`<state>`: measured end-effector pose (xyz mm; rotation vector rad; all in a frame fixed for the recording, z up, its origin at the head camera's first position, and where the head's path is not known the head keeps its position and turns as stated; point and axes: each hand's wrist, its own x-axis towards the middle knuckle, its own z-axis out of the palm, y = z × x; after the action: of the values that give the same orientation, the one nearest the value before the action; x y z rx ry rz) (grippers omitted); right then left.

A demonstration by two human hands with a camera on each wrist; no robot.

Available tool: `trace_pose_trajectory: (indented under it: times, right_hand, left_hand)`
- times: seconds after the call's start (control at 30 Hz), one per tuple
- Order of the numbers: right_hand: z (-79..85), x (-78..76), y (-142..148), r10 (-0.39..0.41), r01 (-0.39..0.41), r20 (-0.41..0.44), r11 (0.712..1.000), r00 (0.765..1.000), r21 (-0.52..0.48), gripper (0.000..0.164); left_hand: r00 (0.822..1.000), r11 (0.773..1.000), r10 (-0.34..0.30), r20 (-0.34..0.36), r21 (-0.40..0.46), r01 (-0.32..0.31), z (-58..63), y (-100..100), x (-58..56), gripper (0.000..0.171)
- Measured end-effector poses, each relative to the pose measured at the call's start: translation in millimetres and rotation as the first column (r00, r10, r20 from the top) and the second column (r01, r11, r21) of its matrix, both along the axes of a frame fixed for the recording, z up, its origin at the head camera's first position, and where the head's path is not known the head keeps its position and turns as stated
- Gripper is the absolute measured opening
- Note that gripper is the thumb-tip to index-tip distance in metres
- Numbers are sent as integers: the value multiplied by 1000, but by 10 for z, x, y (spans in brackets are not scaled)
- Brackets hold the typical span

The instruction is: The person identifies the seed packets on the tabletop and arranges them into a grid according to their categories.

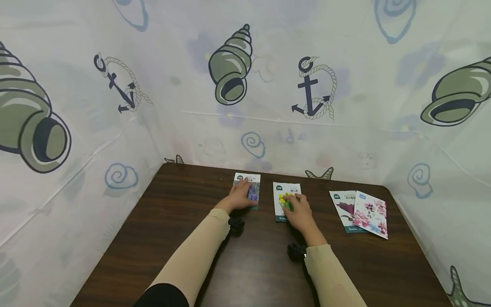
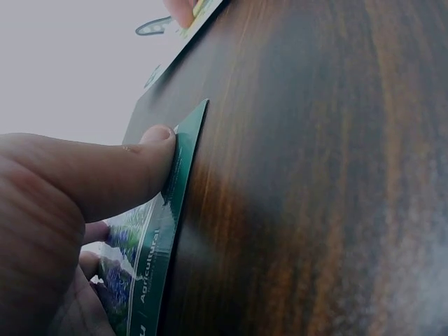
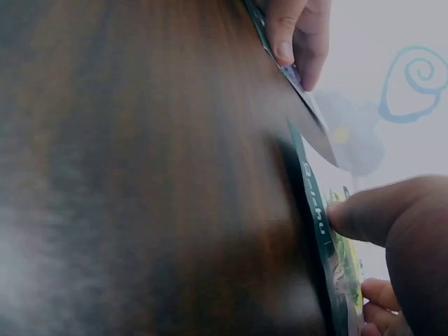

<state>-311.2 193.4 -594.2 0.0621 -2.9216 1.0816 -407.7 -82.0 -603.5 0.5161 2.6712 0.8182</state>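
Observation:
My left hand [image 1: 239, 197] lies over a seed packet with purple flowers [image 1: 254, 192], its fingers spread across the face and hiding much of the print. In the left wrist view the thumb [image 2: 150, 157] touches the packet near its green bottom band [image 2: 183, 157]. Over a second seed packet, with yellow flowers [image 1: 281, 213], is my right hand [image 1: 300, 211], fingertips and thumb resting on the printed front. The right wrist view shows that thumb [image 3: 357, 215] on the packet beside its dark green band [image 3: 318, 231]. Both packets lie side by side near the table's far edge.
To the right, a packet with a dark purple flower [image 1: 345, 209] is partly covered by a pink blossom packet [image 1: 372, 213]. All lie on a dark wooden table [image 1: 253, 264]. A printed cloth [image 1: 276, 102] with shells and anchors hangs behind and on both sides.

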Motion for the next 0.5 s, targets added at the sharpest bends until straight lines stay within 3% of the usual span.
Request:
trace_pose_trajectory:
  times: [0.2,0.5]
  right_hand:
    - [-4,-49,33,31,-31,34,1000,999,5,50]
    - [22,-86,83,112,-113,125,994,986,-6,66]
  left_hand:
    - [1000,1000,-6,-20,5,6,72,28,70,96]
    - [1000,1000,3,-22,-25,-4,9,17,12,98]
